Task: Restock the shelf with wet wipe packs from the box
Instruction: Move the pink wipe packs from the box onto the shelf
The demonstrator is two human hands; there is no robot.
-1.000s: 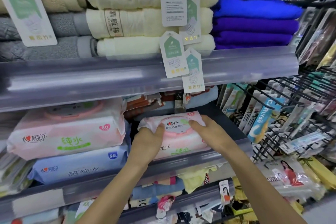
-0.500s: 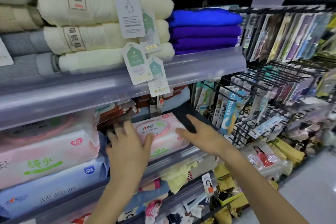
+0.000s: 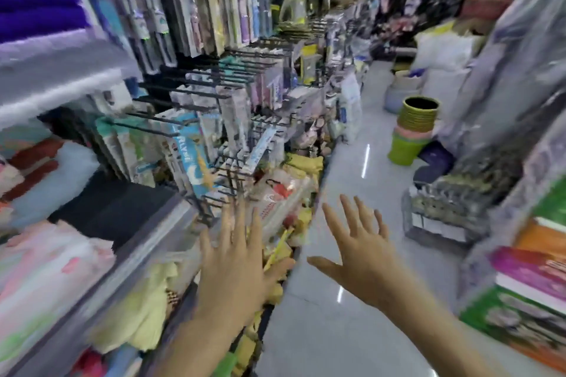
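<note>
Left hand [image 3: 232, 266] and right hand [image 3: 361, 257]: both empty, fingers spread wide, held over the aisle floor [image 3: 346, 330]. Pink wet wipe pack [image 3: 52, 257], blurred, lies on the shelf [image 3: 147, 251] at lower left, apart from both hands.

Blurred pink wet wipe packs [image 3: 52, 257] lie flat on the shelf [image 3: 147, 251] at lower left.

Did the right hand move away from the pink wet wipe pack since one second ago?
Yes. The right hand left the pink wet wipe pack and now hangs open, rightward of the shelf edge, over the aisle floor.
</note>
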